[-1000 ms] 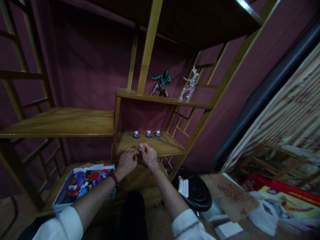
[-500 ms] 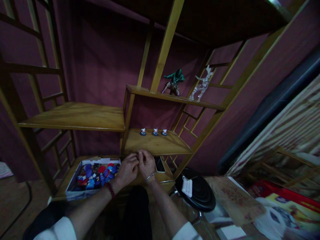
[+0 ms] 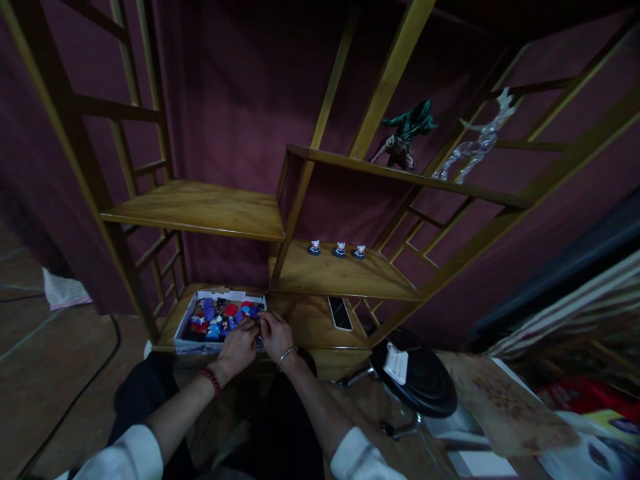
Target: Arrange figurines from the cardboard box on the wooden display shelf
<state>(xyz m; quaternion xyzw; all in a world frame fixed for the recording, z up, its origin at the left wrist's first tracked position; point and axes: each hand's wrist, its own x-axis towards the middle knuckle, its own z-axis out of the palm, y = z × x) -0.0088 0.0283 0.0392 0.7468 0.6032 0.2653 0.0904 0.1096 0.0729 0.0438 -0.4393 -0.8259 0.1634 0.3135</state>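
Note:
My left hand (image 3: 240, 345) and my right hand (image 3: 277, 335) meet at the right end of a white cardboard box (image 3: 200, 347). Both sets of fingers are closed in a pinch, fingertips together; whatever is between them is too small and dark to name. Inside the box lies a jumble of small figurines (image 3: 215, 330) in blue, red and purple. Three small white-and-dark figurines stand in a row on the shelf above, the left one (image 3: 314, 247), the middle one (image 3: 339, 250) and the right one (image 3: 359, 252).
A phone (image 3: 340, 313) lies on the lower board, right of my hands. Higher up stand a green-cloaked figure (image 3: 407, 133) and a clear deer (image 3: 477, 147). The wooden shelf board (image 3: 345, 277) juts out above the phone. A black stool (image 3: 425, 383) stands at the right.
Both hands, still together, have moved left and down from in front of the shelf edge to the box's right end. The camera view has turned left, shifting the shelves rightward.

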